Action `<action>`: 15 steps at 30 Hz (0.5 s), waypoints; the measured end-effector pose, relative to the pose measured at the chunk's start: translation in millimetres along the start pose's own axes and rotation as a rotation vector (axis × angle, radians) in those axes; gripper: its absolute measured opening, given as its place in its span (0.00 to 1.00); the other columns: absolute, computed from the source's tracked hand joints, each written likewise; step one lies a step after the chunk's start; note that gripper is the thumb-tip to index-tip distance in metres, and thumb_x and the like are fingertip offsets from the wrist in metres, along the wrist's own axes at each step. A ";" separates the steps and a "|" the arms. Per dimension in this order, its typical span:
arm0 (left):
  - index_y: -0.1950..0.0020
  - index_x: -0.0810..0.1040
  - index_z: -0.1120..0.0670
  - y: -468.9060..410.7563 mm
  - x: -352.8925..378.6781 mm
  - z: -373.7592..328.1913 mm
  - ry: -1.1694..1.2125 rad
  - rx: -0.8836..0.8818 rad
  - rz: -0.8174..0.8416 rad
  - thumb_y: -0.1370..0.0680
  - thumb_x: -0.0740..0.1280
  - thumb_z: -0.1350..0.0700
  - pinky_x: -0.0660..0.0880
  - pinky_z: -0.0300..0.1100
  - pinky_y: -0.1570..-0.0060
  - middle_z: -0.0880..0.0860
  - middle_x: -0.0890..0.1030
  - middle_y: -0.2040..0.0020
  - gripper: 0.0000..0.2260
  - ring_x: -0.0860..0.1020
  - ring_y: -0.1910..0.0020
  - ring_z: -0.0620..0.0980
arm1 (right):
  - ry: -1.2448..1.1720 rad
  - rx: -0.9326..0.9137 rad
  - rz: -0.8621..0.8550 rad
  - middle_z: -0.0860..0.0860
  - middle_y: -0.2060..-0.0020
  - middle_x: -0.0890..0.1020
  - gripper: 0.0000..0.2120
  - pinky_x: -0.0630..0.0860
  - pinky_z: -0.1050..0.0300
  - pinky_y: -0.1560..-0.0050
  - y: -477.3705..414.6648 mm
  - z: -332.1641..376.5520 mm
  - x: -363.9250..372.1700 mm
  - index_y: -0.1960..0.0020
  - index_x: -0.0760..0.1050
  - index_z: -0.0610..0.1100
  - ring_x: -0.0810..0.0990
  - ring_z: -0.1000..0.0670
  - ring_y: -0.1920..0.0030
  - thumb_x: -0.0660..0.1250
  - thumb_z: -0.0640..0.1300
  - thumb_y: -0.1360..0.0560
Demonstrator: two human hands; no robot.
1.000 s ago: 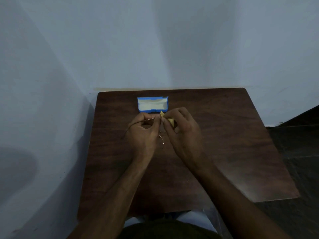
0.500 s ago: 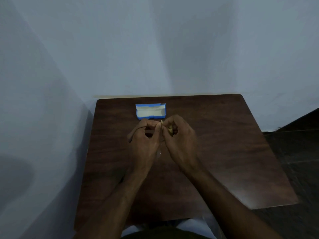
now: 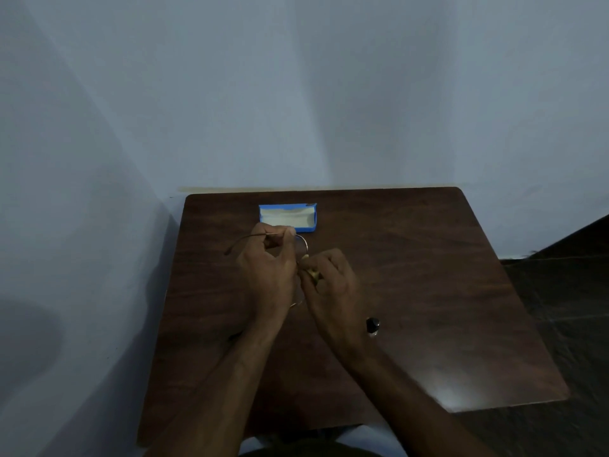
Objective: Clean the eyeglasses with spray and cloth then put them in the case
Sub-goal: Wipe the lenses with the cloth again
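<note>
My left hand (image 3: 267,272) pinches the thin wire-framed eyeglasses (image 3: 304,244) by a temple arm that sticks out to the left. Close against it, my right hand (image 3: 333,285) is closed on a small yellow cloth (image 3: 312,274) pressed to a lens; most of the cloth and the lower lens are hidden by my fingers. A blue case (image 3: 287,218) with a pale lining lies open just beyond my hands. A small spray bottle (image 3: 372,325) with a black cap sits beside my right wrist.
The dark wooden table (image 3: 428,291) stands in a corner, with pale walls at its far edge and left side. Its right and near edges drop off to a dark floor. My lap shows below the near edge.
My right hand with the cloth has slid down and toward me along the glasses. The frame's upper rim now shows, and the spray bottle has come into sight by my right wrist.
</note>
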State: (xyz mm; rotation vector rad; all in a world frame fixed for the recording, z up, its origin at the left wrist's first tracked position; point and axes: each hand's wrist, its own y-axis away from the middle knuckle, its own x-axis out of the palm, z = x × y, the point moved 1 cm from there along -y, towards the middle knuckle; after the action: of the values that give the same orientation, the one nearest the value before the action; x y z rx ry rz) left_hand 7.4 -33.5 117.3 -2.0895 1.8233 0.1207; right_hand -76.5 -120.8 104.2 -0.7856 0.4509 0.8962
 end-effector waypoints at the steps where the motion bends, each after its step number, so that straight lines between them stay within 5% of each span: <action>1: 0.51 0.83 0.54 -0.4 -0.3 -1.2 0.007 -0.011 -0.004 0.20 0.75 0.52 0.81 0.40 0.53 0.46 0.86 0.56 0.07 0.84 0.55 0.42 | -0.021 0.003 -0.008 0.52 0.50 0.78 0.07 0.69 0.74 0.56 -2.6 -0.3 0.4 0.48 0.81 0.45 0.73 0.61 0.55 0.76 0.38 0.24; 7: 0.54 0.82 0.55 -15.5 -3.0 -6.0 0.053 -0.015 -0.030 0.21 0.74 0.55 0.78 0.35 0.56 0.47 0.86 0.59 0.05 0.84 0.58 0.41 | -0.093 -0.118 0.050 0.49 0.47 0.80 0.09 0.77 0.64 0.49 -7.7 2.1 -2.1 0.43 0.83 0.41 0.79 0.56 0.49 0.73 0.36 0.22; 15: 0.53 0.83 0.56 -14.2 -2.6 1.2 0.065 -0.055 -0.054 0.20 0.75 0.56 0.76 0.31 0.58 0.45 0.85 0.59 0.05 0.83 0.59 0.36 | -0.061 -0.135 0.093 0.48 0.43 0.79 0.12 0.79 0.56 0.50 19.8 -0.4 -1.6 0.37 0.81 0.41 0.80 0.54 0.47 0.71 0.36 0.21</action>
State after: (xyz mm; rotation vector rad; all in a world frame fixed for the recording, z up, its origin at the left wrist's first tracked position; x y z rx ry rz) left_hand 21.0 -29.3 120.0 -2.2026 1.8182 0.0905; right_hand -93.8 -114.4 96.8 -0.8636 0.3791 1.0429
